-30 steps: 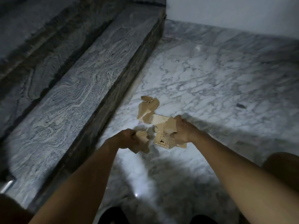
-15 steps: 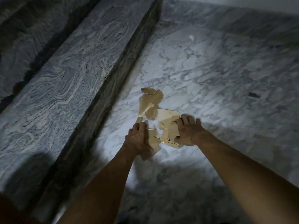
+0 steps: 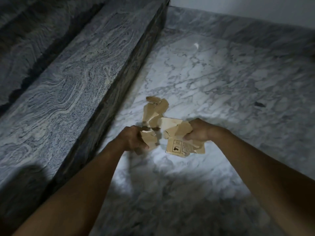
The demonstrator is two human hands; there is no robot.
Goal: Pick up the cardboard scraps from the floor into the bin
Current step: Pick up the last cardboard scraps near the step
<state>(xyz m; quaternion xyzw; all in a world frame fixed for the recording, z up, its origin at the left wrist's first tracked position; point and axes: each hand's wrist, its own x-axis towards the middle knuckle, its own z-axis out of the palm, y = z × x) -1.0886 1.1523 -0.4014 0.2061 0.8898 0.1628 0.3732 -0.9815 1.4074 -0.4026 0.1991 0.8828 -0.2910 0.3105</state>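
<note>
**Both hands full of cardboard beside the stone step**

A grey veined stone step (image 3: pixel 81 86) ran along the left. Its dark riser dropped to the white marble floor (image 3: pixel 213 92) close beside the cardboard. A pale wall (image 3: pixel 238 7) closed the far edge. A small dark speck (image 3: pixel 259 104) lay on the floor well to the right, and a bright glint (image 3: pixel 196 46) showed farther back. Two bare forearms reached in from below, and shadow covered the near floor.

The left hand (image 3: pixel 134 139) was curled round a torn brown piece (image 3: pixel 149 140), with the thumb at its lower edge. The right hand (image 3: pixel 198 132) gripped a bunch of scraps (image 3: pixel 177 129), its fingers (image 3: pixel 189 137) closed over the crumpled top. A flat printed piece (image 3: pixel 176 148) with black symbols hung below that hand. The two handfuls were near each other, with a narrow gap between them. Just beyond the hands, loose scraps (image 3: pixel 156 108) lay in a small heap on the floor, near the riser. Whether the nearest of them touched the held pieces could not be told.
</note>
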